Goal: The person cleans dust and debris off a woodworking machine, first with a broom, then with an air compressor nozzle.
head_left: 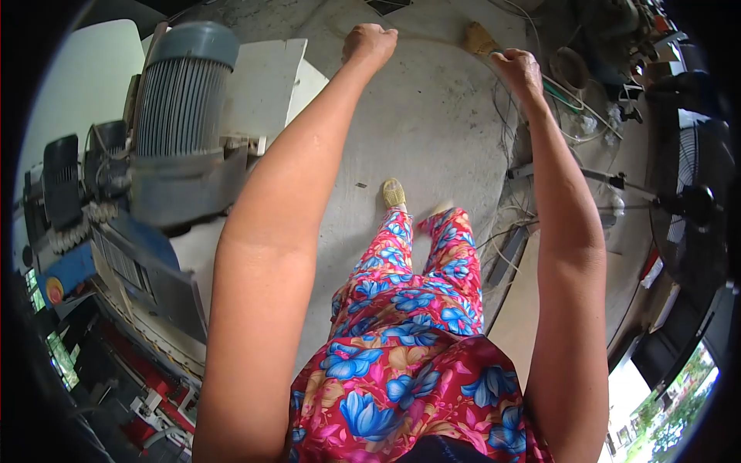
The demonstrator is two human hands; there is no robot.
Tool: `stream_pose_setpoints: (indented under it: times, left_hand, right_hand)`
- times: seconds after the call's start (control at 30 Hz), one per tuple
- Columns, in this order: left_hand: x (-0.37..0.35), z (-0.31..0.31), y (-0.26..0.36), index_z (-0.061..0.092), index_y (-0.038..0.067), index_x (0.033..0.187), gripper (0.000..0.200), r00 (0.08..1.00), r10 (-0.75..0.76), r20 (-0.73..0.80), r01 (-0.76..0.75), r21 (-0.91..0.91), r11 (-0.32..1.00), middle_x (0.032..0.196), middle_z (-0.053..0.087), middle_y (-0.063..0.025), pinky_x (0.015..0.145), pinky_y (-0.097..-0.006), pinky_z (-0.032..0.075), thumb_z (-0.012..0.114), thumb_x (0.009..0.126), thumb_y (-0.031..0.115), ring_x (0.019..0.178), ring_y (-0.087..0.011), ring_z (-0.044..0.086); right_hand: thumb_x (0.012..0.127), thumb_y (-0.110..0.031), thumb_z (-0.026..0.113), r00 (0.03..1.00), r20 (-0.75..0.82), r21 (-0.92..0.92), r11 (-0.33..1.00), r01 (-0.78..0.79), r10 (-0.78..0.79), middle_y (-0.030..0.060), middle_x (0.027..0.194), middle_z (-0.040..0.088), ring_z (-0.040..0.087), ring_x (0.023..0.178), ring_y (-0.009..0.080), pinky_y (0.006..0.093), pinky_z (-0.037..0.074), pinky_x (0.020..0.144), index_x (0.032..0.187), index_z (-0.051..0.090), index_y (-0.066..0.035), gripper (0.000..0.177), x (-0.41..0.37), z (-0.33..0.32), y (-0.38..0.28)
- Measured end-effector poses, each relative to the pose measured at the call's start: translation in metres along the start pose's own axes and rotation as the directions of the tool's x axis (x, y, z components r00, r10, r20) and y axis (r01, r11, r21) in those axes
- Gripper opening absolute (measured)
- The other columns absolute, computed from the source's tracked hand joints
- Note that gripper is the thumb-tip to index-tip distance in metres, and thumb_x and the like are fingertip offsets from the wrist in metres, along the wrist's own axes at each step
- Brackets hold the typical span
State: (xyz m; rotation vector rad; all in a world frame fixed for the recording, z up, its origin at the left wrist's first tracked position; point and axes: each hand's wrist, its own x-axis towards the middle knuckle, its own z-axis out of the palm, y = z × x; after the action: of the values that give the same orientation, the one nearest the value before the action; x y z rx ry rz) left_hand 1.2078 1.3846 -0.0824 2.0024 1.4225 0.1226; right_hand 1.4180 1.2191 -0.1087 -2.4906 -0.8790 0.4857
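Note:
Both of my arms reach forward over the grey concrete floor. My left hand [370, 44] is closed into a fist, and nothing sticks out of it. To the right, my right hand [520, 71] is closed too, with its back towards me and the fingers partly hidden. A broom-like bundle of tan bristles [480, 38] shows just beyond the right knuckles. A thin green rod [563, 97] runs behind the right wrist towards the clutter on that side.
On the left stands a machine with a large ribbed motor [181, 92] and a pale panel [258, 85]. A pedestal fan [691, 202] stands on the right. Cables [505, 247] trail over the floor there. My feet, one in a yellowish shoe [393, 193], are on the concrete floor [432, 131].

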Motion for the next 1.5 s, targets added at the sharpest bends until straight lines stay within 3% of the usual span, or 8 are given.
stream_pose_setpoints:
  times: [0.07,0.1,0.67,0.93,1.07,1.17,1.3,1.5]
  left_hand:
    - [0.021,0.016,0.034,0.066,0.008,0.097,0.037,1.000,0.019,-0.016,-0.019,0.007,1.000,0.102,0.064,-0.0140,0.082,-0.0386,0.050,0.054,0.081,0.038,0.096,-0.0308,0.061]
    - [0.038,0.026,0.042,0.065,0.005,0.076,0.037,0.990,0.060,-0.124,-0.060,0.005,0.998,0.074,0.065,-0.0113,0.069,-0.0369,0.048,0.057,0.078,0.042,0.074,-0.0264,0.062]
    - [0.242,0.241,0.153,0.061,0.001,0.075,0.034,0.988,-0.090,-0.124,0.095,0.040,0.995,0.079,0.064,-0.0171,0.066,-0.0423,0.047,0.058,0.081,0.035,0.079,-0.0360,0.061]
    - [0.325,0.358,0.077,0.057,0.001,0.072,0.033,0.979,-0.206,-0.014,0.206,0.018,0.978,0.071,0.062,-0.0163,0.063,-0.0425,0.046,0.056,0.084,0.032,0.071,-0.0349,0.060]
    - [0.362,0.416,0.033,0.047,0.000,0.064,0.038,0.980,-0.196,-0.036,0.196,-0.021,0.980,0.058,0.051,-0.0139,0.057,-0.0392,0.040,0.057,0.083,0.031,0.054,-0.0268,0.046]
    - [0.376,0.448,0.003,0.050,-0.001,0.066,0.036,0.978,-0.204,-0.034,0.202,-0.037,0.979,0.059,0.053,-0.0150,0.057,-0.0394,0.040,0.057,0.083,0.030,0.055,-0.0281,0.048]
    - [0.381,0.473,-0.023,0.051,-0.002,0.067,0.035,0.970,-0.242,-0.015,0.239,-0.116,0.964,0.060,0.054,-0.0151,0.057,-0.0390,0.041,0.058,0.083,0.029,0.055,-0.0280,0.049]
    - [0.349,0.477,-0.024,0.054,-0.002,0.071,0.033,0.939,-0.341,0.047,0.344,-0.122,0.931,0.063,0.057,-0.0148,0.059,-0.0388,0.042,0.058,0.083,0.029,0.059,-0.0280,0.054]
  right_hand:
    - [0.072,-0.040,0.059,1.000,0.007,-0.013,1.000,0.007,-0.007,0.0111,0.088,0.067,0.063,0.087,0.0291,0.0383,0.048,0.076,0.090,0.069,-0.013,0.034,0.049,-0.009,0.031]
    - [0.072,-0.040,0.058,1.000,0.007,-0.012,1.000,0.019,-0.019,0.0110,0.088,0.067,0.063,0.087,0.0290,0.0383,0.048,0.076,0.090,0.069,-0.013,0.034,0.072,-0.012,0.037]
    - [0.071,-0.034,0.058,0.996,0.075,-0.011,0.999,-0.047,0.048,0.0187,0.090,0.064,0.062,0.088,0.0345,0.0413,0.048,0.076,0.090,0.066,-0.007,0.034,0.377,0.042,0.270]
    - [0.071,-0.033,0.064,0.940,0.339,0.166,0.982,-0.086,0.025,0.0200,0.081,0.063,0.063,0.079,0.0350,0.0413,0.048,0.071,0.081,0.066,-0.003,0.032,0.434,0.220,0.351]
    - [0.070,-0.034,0.066,0.957,0.218,0.191,0.970,0.149,-0.190,0.0208,0.105,0.061,0.060,0.093,0.0346,0.0405,0.047,0.080,0.107,0.062,-0.009,0.044,0.464,0.330,0.387]
    - [0.070,-0.036,0.066,0.948,0.309,0.003,0.997,0.077,-0.074,0.0291,0.129,0.041,0.041,0.120,0.0389,0.0433,0.040,0.094,0.126,0.048,-0.010,0.065,0.477,0.375,0.386]
    - [0.074,-0.035,0.062,0.967,0.252,-0.280,0.955,0.098,-0.025,0.0323,0.130,0.037,0.028,0.129,0.0393,0.0435,0.035,0.100,0.130,0.042,-0.003,0.067,0.489,0.408,0.398]
    - [0.080,-0.025,0.056,0.886,0.450,-0.060,0.994,-0.096,0.113,0.0325,0.115,0.050,0.046,0.111,0.0435,0.0440,0.040,0.092,0.117,0.050,0.008,0.050,0.535,0.361,0.425]
